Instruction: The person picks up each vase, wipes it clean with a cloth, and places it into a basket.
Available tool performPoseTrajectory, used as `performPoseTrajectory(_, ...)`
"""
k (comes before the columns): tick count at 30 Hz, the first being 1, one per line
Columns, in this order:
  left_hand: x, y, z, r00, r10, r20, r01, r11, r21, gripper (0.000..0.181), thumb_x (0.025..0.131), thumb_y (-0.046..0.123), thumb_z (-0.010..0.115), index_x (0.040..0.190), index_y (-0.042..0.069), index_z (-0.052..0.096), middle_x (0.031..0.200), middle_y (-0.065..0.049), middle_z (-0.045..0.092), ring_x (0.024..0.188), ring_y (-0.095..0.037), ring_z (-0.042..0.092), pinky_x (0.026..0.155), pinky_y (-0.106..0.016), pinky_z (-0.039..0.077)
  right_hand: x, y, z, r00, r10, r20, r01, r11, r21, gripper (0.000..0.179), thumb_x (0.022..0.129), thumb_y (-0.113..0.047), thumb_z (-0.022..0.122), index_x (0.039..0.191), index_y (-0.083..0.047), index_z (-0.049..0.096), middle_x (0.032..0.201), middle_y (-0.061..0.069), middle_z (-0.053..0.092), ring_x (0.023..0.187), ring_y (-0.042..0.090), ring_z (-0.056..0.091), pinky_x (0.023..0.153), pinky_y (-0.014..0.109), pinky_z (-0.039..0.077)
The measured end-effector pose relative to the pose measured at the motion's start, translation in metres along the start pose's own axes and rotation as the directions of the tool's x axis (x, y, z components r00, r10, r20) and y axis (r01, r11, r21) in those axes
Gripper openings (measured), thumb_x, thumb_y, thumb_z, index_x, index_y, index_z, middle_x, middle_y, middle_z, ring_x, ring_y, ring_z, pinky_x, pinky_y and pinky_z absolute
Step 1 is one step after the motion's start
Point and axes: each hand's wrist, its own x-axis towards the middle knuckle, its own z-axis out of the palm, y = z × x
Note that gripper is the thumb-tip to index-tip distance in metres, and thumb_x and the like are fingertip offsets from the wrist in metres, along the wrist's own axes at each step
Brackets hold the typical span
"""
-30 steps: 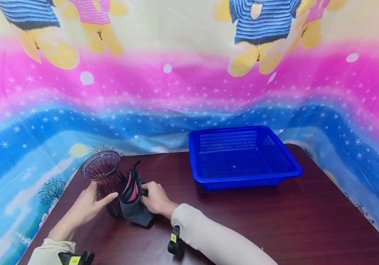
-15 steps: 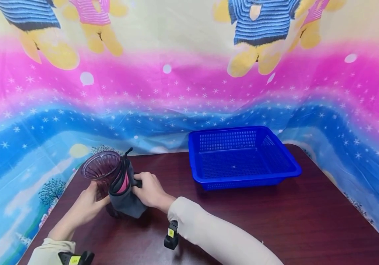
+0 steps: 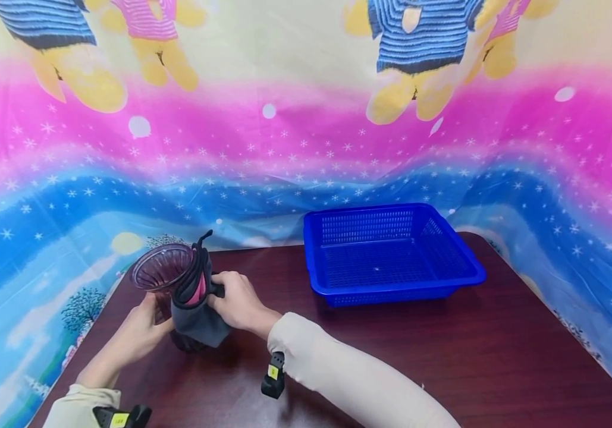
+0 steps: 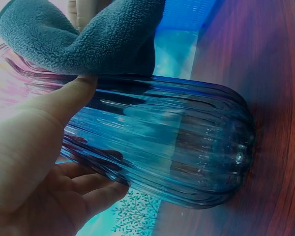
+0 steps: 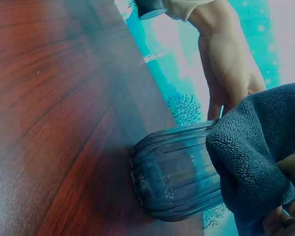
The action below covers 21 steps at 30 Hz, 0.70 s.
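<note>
A ribbed, see-through purple vase (image 3: 162, 268) with a flared mouth stands upright on the table at the left. My left hand (image 3: 142, 333) grips it round the middle, thumb on the near side and fingers behind, as the left wrist view shows on the vase (image 4: 187, 142). My right hand (image 3: 238, 303) pinches a bunched grey cloth (image 3: 201, 324) with a dark edge and a pink patch. The cloth (image 5: 250, 152) lies against the vase's right side, below the mouth. Part of the vase is hidden behind the cloth.
A blue plastic basket (image 3: 391, 291) with perforated walls stands at the back right of the dark wooden table (image 3: 418, 368). Behind the table hangs a printed backdrop (image 3: 295, 142). A black device (image 3: 272, 374) is strapped to each wrist.
My right hand has moved left and slightly up, bringing the cloth from beside the vase against its side. The left hand and the vase have stayed nearly in place.
</note>
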Motion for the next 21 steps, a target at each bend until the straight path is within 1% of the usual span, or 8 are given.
performPoseTrajectory(3, 0.0, 0.0, 0.0, 1.0, 0.0, -0.008, 0.0, 1.0, 0.014, 0.052, 0.092, 0.021, 0.072, 0.128, -0.005, 0.045, 0.111, -0.025, 0.071, 0.105, -0.039, 0.07, 0.083, -0.047, 0.057, 0.0, 0.0, 0.001, 1.0, 0.006, 0.01, -0.006, 1.0, -0.017, 0.028, 0.095, -0.014, 0.068, 0.122, -0.013, 0.074, 0.114, 0.001, 0.076, 0.1, 0.007, 0.067, 0.085, 0.016, 0.05)
performPoseTrajectory(5, 0.0, -0.001, 0.0, 1.0, 0.0, -0.008, 0.0, 1.0, 0.021, 0.053, 0.093, 0.022, 0.072, 0.129, -0.005, 0.044, 0.111, -0.024, 0.071, 0.105, -0.039, 0.07, 0.082, -0.046, 0.056, -0.001, 0.001, 0.002, 1.0, 0.001, 0.012, 0.0, 0.999, -0.036, 0.027, 0.095, -0.015, 0.068, 0.122, -0.013, 0.074, 0.114, 0.001, 0.076, 0.101, 0.007, 0.067, 0.085, 0.016, 0.05)
performPoseTrajectory(9, 0.001, -0.002, -0.001, 1.0, -0.005, 0.009, 0.005, 1.0, 0.011, 0.06, 0.095, 0.024, 0.07, 0.135, -0.008, 0.039, 0.116, -0.031, 0.068, 0.108, -0.045, 0.068, 0.086, -0.055, 0.055, -0.001, 0.004, 0.005, 1.0, -0.012, 0.012, 0.013, 0.998, -0.064, 0.028, 0.097, -0.019, 0.068, 0.123, -0.012, 0.073, 0.115, 0.001, 0.075, 0.105, 0.009, 0.068, 0.087, 0.018, 0.052)
performPoseTrajectory(12, 0.001, -0.002, -0.002, 0.999, -0.019, 0.025, 0.019, 1.0, 0.008, 0.064, 0.096, 0.025, 0.069, 0.139, -0.01, 0.036, 0.12, -0.035, 0.066, 0.111, -0.049, 0.066, 0.09, -0.061, 0.053, -0.002, 0.007, 0.007, 1.0, -0.005, 0.011, 0.006, 0.997, -0.072, 0.029, 0.097, -0.021, 0.068, 0.125, -0.012, 0.072, 0.116, 0.002, 0.075, 0.109, 0.011, 0.068, 0.09, 0.02, 0.052)
performPoseTrajectory(17, 0.001, -0.001, -0.003, 0.999, -0.037, 0.037, 0.036, 0.999, 0.014, 0.064, 0.097, 0.028, 0.068, 0.138, -0.011, 0.037, 0.119, -0.035, 0.066, 0.11, -0.048, 0.066, 0.089, -0.059, 0.053, -0.004, 0.013, 0.011, 1.0, 0.009, 0.016, -0.008, 0.996, -0.085, 0.03, 0.097, -0.021, 0.068, 0.125, -0.011, 0.072, 0.117, 0.003, 0.075, 0.111, 0.013, 0.068, 0.091, 0.021, 0.053)
performPoseTrajectory(21, 0.0, 0.0, -0.002, 0.999, -0.038, 0.034, 0.038, 0.999, -0.007, 0.069, 0.097, 0.033, 0.068, 0.142, -0.007, 0.036, 0.124, -0.034, 0.065, 0.113, -0.048, 0.066, 0.092, -0.06, 0.052, -0.006, 0.018, 0.014, 1.0, 0.024, 0.02, -0.022, 0.995, -0.094, 0.03, 0.096, -0.019, 0.068, 0.124, -0.009, 0.072, 0.119, 0.005, 0.075, 0.112, 0.014, 0.068, 0.092, 0.022, 0.053)
